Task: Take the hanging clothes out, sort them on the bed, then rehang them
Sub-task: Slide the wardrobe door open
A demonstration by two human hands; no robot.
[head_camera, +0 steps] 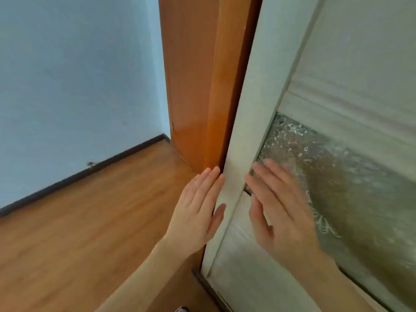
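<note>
Fingers (208, 180) of my left hand (195, 212) lay straight against the left edge of the pale wardrobe door (258, 109), thumb on its face, holding nothing. My right hand (281, 212), blurred, was flat and open too, its fingertips over the corner of the door's frosted glass panel (349, 176). Just left of the door stood an orange-brown wooden upright (191, 86), with the wood floor (90, 221) and pale blue wall (67, 75) beyond. I could not see the hanging clothes from the head camera.
</note>
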